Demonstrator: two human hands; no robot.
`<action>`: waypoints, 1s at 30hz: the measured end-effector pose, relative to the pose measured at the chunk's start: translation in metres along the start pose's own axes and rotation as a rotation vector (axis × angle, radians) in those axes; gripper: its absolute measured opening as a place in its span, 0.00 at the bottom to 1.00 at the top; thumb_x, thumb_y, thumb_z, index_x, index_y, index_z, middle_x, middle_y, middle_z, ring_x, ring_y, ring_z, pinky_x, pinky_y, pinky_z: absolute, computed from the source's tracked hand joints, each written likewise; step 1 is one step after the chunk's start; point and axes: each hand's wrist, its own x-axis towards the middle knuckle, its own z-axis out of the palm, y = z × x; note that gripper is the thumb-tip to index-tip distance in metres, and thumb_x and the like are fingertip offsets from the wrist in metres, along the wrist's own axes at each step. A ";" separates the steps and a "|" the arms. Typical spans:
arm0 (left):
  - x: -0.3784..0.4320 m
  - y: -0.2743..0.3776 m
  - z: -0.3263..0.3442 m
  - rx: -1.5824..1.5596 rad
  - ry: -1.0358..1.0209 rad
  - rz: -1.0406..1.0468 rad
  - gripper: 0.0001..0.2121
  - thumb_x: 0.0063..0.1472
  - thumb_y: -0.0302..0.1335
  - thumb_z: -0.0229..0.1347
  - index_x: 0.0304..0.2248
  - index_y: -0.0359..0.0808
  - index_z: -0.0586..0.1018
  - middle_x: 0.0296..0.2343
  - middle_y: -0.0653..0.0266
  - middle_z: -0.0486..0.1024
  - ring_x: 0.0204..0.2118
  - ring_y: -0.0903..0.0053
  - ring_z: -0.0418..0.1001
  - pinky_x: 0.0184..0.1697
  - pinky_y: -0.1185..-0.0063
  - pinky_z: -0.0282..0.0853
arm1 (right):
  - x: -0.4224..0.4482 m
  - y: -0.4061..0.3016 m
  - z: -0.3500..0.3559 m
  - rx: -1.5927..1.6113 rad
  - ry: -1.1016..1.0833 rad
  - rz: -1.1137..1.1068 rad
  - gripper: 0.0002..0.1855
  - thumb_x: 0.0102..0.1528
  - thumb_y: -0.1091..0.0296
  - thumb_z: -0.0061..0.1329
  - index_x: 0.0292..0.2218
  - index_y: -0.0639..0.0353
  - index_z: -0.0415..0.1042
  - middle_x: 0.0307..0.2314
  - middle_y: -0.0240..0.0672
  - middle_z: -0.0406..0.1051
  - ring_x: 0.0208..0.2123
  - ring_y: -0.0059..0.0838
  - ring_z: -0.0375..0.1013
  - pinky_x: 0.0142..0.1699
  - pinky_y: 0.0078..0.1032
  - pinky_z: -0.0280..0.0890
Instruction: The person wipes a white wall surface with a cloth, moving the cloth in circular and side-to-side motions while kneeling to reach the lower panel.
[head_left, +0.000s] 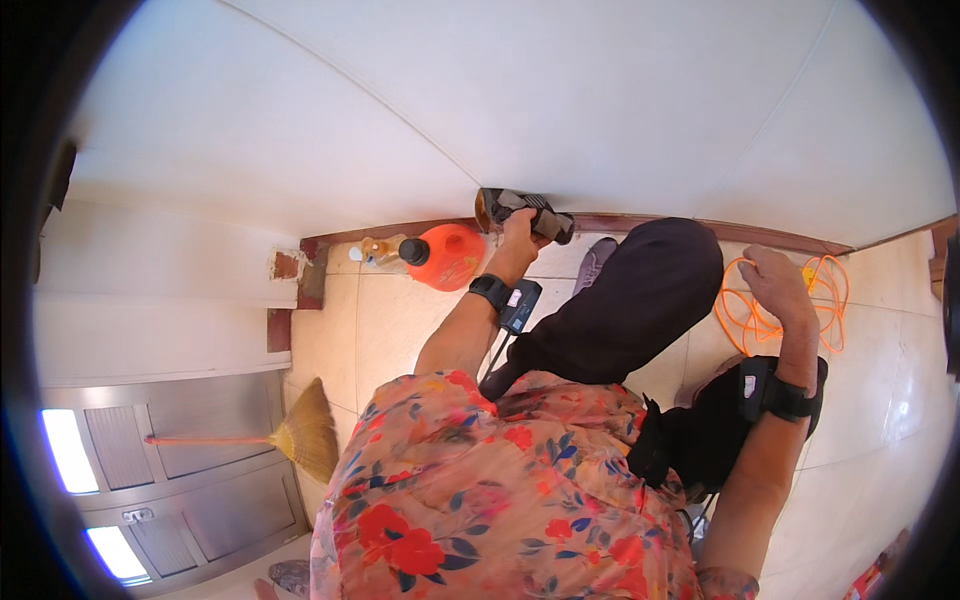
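Observation:
My left hand (522, 231) grips a bunched grey-and-black patterned cloth (553, 223) at the foot of the white wall (570, 112), against the reddish-brown baseboard (600, 223). A brownish patch shows at the cloth's left end. Left of that hand, an orange plastic jug (459, 259) with a black cap lies on the tiled floor. My right hand (776, 281) has curled fingers and is over a loosely coiled orange cord (831, 300); whether it grips the cord cannot be told. A yellow piece (808, 278) shows on the coil.
Beyond the jug lies a clear plastic bottle (382, 251). A straw broom (307, 435) leans by a metal door (217, 420) on the left. My bent knee (660, 277) rises between my arms. A chipped wall corner (311, 277) juts out at left. Something red (866, 581) appears lower right.

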 end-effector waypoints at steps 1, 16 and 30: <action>-0.005 0.002 0.005 0.000 -0.006 -0.006 0.08 0.52 0.29 0.47 0.32 0.38 0.72 0.28 0.63 0.73 0.30 0.69 0.73 0.34 0.67 0.70 | 0.001 -0.001 0.001 -0.006 -0.001 0.006 0.12 0.49 0.62 0.41 0.28 0.63 0.64 0.27 0.47 0.67 0.33 0.48 0.65 0.36 0.38 0.59; -0.175 0.082 0.106 0.066 -0.654 0.470 0.10 0.54 0.33 0.49 0.28 0.33 0.74 0.26 0.62 0.74 0.25 0.75 0.72 0.28 0.77 0.69 | -0.027 -0.023 -0.022 0.111 0.099 0.053 0.13 0.52 0.66 0.41 0.37 0.64 0.65 0.32 0.48 0.68 0.36 0.46 0.66 0.39 0.33 0.61; 0.029 -0.078 0.073 0.069 -0.394 -0.196 0.15 0.56 0.32 0.44 0.40 0.32 0.67 0.37 0.55 0.70 0.39 0.62 0.70 0.44 0.63 0.65 | -0.026 -0.019 -0.020 0.117 0.169 0.014 0.12 0.52 0.66 0.40 0.37 0.61 0.66 0.27 0.45 0.67 0.30 0.45 0.67 0.34 0.35 0.61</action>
